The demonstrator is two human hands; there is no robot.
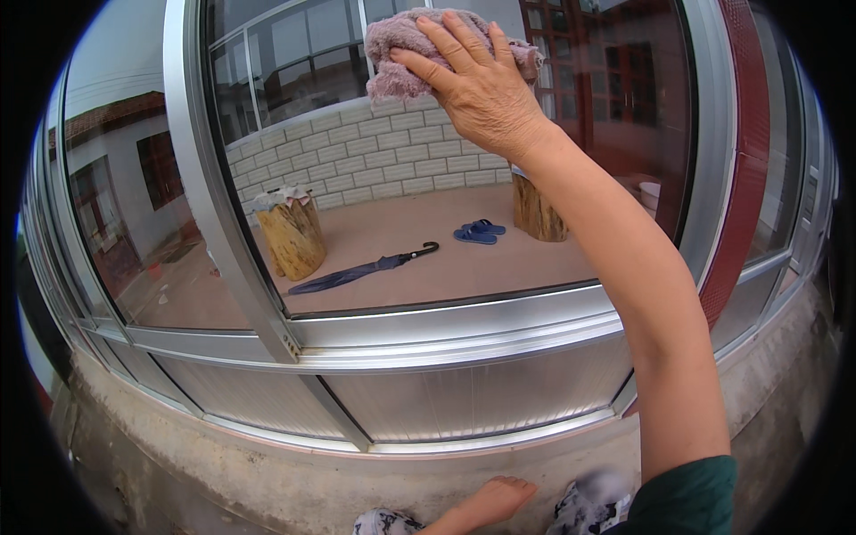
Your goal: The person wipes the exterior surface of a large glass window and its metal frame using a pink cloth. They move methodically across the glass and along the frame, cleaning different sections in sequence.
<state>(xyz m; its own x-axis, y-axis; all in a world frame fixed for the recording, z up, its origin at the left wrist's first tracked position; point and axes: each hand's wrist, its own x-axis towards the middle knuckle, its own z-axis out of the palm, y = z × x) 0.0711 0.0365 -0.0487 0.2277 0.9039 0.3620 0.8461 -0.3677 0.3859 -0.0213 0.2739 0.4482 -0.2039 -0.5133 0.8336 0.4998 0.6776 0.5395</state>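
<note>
My right hand (491,100) presses a crumpled pink terry cloth (418,53) flat against the upper part of a window pane (401,227), its fingers spread over the cloth. The pane sits in a silver aluminium frame (461,321). My left hand (501,498) hangs low at the bottom of the view, above the concrete ledge, near my patterned trousers. Its fingers look loosely curled, and whether it holds anything cannot be made out.
Behind the glass are a dark folded umbrella (364,273), blue slippers (479,231) and two wooden stumps (292,237) (538,210), one with a cloth on top. A red post (741,154) stands right of the window. A concrete ledge (287,478) runs below.
</note>
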